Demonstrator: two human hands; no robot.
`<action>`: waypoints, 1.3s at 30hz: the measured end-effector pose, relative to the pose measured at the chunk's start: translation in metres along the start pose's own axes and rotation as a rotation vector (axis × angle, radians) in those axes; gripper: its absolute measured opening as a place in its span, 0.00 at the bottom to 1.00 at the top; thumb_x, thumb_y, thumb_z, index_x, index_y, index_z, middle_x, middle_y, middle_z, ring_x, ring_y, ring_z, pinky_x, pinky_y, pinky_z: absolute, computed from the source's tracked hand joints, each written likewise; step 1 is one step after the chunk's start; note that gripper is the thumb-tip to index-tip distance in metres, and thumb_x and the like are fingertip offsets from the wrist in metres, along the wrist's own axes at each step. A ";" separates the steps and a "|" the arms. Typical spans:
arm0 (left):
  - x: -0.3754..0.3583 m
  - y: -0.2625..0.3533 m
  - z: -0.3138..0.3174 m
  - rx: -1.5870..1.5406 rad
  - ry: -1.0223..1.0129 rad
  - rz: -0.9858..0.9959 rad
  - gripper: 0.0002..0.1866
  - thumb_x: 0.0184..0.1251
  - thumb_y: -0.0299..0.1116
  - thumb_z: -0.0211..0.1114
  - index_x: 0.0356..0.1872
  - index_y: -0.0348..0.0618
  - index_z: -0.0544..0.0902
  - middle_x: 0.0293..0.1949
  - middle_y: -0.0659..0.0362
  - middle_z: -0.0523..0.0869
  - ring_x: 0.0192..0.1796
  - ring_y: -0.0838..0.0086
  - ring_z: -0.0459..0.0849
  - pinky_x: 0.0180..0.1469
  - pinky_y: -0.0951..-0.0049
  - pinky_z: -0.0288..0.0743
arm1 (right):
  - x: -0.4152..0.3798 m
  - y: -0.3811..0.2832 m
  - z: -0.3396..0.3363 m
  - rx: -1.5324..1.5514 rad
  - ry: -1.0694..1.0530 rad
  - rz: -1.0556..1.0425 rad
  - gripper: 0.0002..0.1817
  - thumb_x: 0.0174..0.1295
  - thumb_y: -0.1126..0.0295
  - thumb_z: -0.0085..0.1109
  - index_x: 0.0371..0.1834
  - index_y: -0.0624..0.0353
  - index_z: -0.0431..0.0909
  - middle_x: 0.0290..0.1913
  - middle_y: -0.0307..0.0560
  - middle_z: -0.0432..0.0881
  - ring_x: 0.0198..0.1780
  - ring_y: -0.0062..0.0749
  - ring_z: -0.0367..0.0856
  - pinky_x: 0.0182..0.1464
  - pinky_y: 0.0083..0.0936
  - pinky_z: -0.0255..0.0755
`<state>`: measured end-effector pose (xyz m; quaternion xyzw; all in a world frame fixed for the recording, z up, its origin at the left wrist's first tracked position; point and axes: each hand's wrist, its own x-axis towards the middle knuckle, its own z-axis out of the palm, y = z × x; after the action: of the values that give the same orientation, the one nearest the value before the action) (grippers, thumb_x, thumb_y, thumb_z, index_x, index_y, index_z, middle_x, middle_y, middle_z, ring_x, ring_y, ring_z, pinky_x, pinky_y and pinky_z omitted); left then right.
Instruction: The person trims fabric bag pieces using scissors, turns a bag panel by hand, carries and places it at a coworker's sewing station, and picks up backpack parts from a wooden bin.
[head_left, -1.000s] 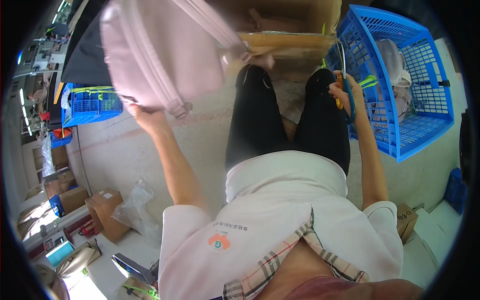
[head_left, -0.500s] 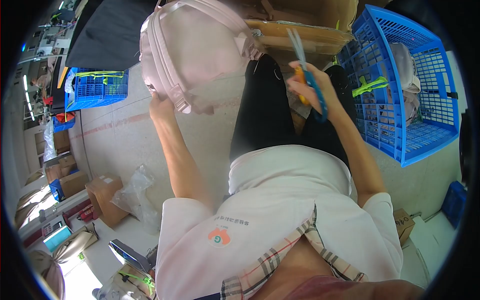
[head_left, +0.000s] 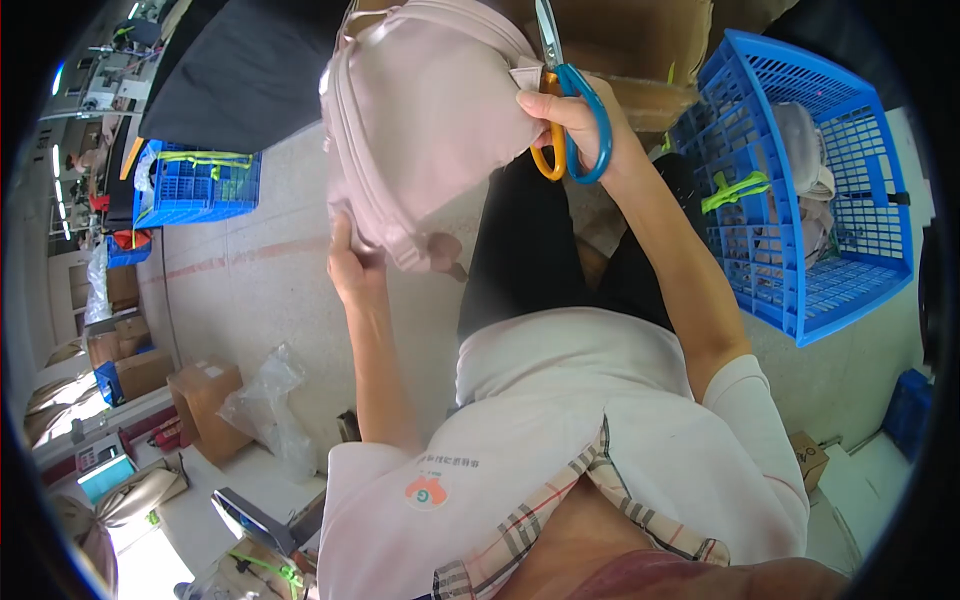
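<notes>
A pale pink backpack (head_left: 430, 110) hangs tilted over my lap and the floor, its shoulder strap along the left side. My left hand (head_left: 355, 262) is closed on its lower left corner, where the strap ends. Scissors (head_left: 602, 130) with one orange and one blue handle sit in my right hand (head_left: 590, 115), blades pointing up and away from me. The thumb of that hand lies right at the bag's right edge, by a small side tab (head_left: 526, 77). Some fingers are hidden behind the handles.
To the right stands a blue plastic crate (head_left: 800, 250) with bags inside and a lime-green tie. An open cardboard box (head_left: 650, 60) is beyond my knees. Farther left are another blue crate (head_left: 200, 195), a carton (head_left: 207, 405) and clear plastic wrap (head_left: 265, 400).
The backpack has shifted right and toward me with my left hand. My right hand has brought the scissors up and left to the bag's right edge.
</notes>
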<state>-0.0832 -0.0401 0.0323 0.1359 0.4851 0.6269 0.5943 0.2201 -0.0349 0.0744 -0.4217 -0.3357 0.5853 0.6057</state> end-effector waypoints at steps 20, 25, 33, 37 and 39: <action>-0.062 -0.049 0.142 0.423 -0.971 0.070 0.24 0.52 0.20 0.56 0.54 0.31 0.68 0.47 0.51 0.78 0.45 0.69 0.80 0.48 0.71 0.75 | -0.192 -0.045 -0.146 -0.421 0.472 -0.083 0.22 0.43 0.65 0.66 0.41 0.60 0.73 0.29 0.31 0.69 0.32 0.15 0.65 0.35 0.14 0.62; -0.117 -0.039 0.226 0.461 -1.233 0.279 0.20 0.52 0.22 0.63 0.47 0.28 0.72 0.42 0.53 0.80 0.41 0.73 0.80 0.47 0.75 0.72 | -0.218 -0.049 -0.155 -0.041 0.663 -0.375 0.21 0.44 0.68 0.64 0.44 0.62 0.74 0.29 0.32 0.71 0.30 0.14 0.66 0.32 0.13 0.62; -0.215 -0.119 0.419 0.359 -1.699 0.179 0.13 0.57 0.30 0.60 0.42 0.35 0.75 0.34 0.63 0.78 0.36 0.83 0.74 0.36 0.83 0.67 | -0.312 -0.157 -0.256 -0.293 1.251 -0.888 0.15 0.51 0.69 0.57 0.43 0.61 0.72 0.38 0.43 0.76 0.37 0.27 0.76 0.42 0.23 0.70; -0.222 -0.202 0.473 0.635 -1.711 0.153 0.28 0.58 0.43 0.59 0.55 0.35 0.65 0.36 0.55 0.79 0.35 0.76 0.76 0.41 0.77 0.70 | -0.323 -0.191 -0.309 -0.524 1.547 -0.618 0.11 0.52 0.67 0.58 0.35 0.63 0.74 0.20 0.39 0.72 0.22 0.20 0.72 0.22 0.17 0.63; -0.181 -0.246 0.464 0.769 -1.659 0.202 0.31 0.57 0.41 0.62 0.57 0.35 0.63 0.39 0.51 0.78 0.36 0.76 0.77 0.41 0.76 0.71 | -0.319 -0.168 -0.350 -0.757 1.625 -0.205 0.14 0.53 0.65 0.62 0.35 0.66 0.74 0.16 0.37 0.68 0.17 0.15 0.66 0.16 0.16 0.56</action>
<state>0.4606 -0.0349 0.1443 0.7720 0.0642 0.1732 0.6081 0.5785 -0.3859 0.1077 -0.8446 -0.0102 -0.0997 0.5260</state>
